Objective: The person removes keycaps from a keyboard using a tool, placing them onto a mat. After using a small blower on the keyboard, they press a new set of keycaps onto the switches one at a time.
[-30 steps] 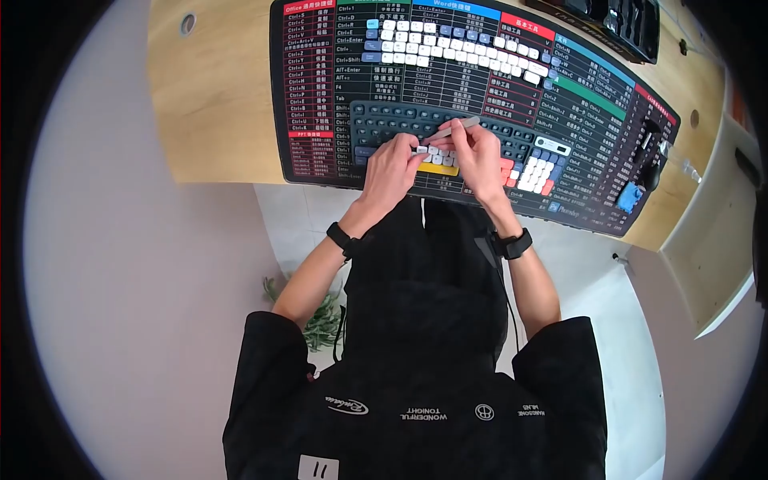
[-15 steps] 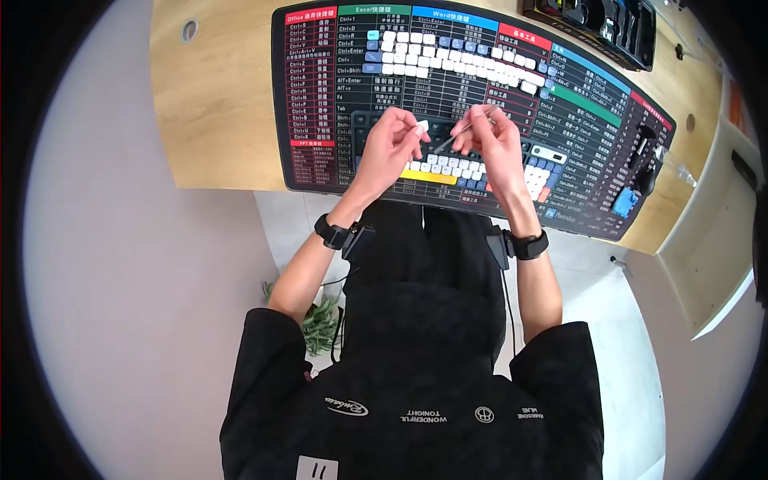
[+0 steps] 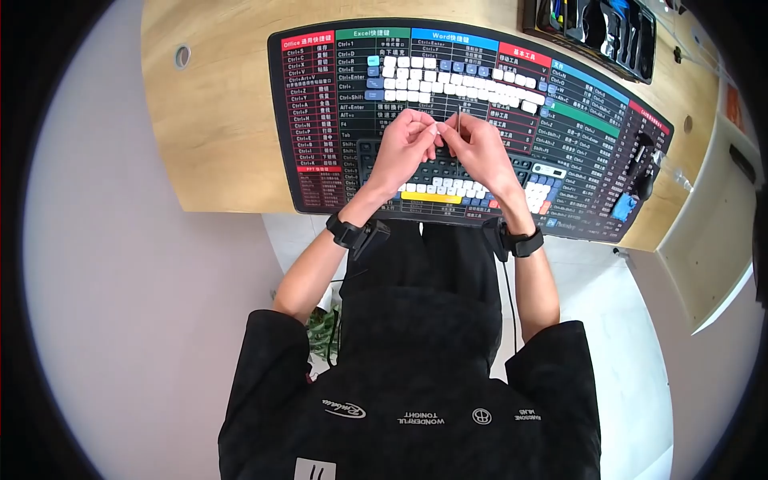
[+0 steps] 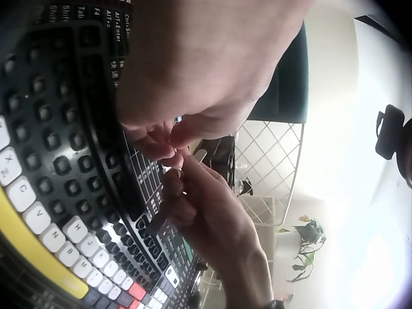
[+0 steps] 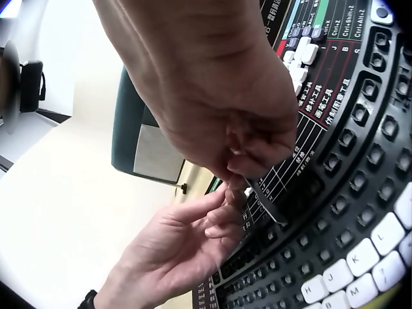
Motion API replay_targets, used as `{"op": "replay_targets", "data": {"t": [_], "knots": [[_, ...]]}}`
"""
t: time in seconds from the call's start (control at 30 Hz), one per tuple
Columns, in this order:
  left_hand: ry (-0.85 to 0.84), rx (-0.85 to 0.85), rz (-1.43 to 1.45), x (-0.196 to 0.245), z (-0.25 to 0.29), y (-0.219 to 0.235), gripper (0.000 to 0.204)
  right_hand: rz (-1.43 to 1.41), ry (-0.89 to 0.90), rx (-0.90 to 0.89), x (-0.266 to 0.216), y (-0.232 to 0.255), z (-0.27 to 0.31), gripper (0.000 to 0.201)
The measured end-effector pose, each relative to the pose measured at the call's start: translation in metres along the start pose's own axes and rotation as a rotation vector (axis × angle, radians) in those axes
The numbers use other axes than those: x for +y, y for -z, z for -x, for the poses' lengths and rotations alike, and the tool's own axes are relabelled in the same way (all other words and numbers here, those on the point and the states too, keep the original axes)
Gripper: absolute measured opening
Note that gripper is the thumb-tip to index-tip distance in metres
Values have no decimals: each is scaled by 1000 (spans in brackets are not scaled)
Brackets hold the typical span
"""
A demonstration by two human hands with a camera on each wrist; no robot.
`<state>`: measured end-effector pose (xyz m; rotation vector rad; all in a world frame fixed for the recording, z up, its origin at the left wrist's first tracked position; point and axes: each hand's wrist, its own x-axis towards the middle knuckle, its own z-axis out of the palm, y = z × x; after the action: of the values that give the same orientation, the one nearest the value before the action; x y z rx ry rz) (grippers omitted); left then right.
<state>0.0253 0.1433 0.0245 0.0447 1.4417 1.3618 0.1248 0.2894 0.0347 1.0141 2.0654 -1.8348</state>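
Note:
Both hands meet fingertip to fingertip above a dark keyboard, many of whose switches are bare. My left hand pinches a small white keycap between thumb and fingers. Touching the left fingertips, my right hand has its thumb and finger at the same keycap. A slim grey metal tool like tweezers is held in the right hand, its tip pointing down over the switches. White keycaps and a yellow spacebar sit in the keyboard's near rows.
Rows of loose keycaps lie beyond the keyboard on a black shortcut-print desk mat. An open black box stands at the back right. A blue object lies near the mat's right edge.
Both hands have lifted off the keyboard's near rows, the left one carrying the white keycap. They came apart, then joined again at the fingertips around it. The metal tool has turned in the right hand.

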Motion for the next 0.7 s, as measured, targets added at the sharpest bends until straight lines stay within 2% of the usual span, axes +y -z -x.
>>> {"op": "replay_targets", "data": {"t": [0.1, 0.2, 0.33, 0.43, 0.7], "knots": [[2, 11, -10, 3, -4, 2, 13, 71, 24, -5, -3, -1, -10, 25], [-20, 56, -7, 5, -6, 4, 15, 238, -3, 107, -15, -1, -19, 23], [55, 66, -76, 6, -3, 13, 18, 414, 14, 152, -8, -9, -32, 21], [51, 48, -114, 5, -2, 17, 20, 465, 51, 186, -1, -15, -35, 21], [10, 48, -126, 1, -1, 21, 20, 526, 16, 236, -7, -20, -33, 22]]}}
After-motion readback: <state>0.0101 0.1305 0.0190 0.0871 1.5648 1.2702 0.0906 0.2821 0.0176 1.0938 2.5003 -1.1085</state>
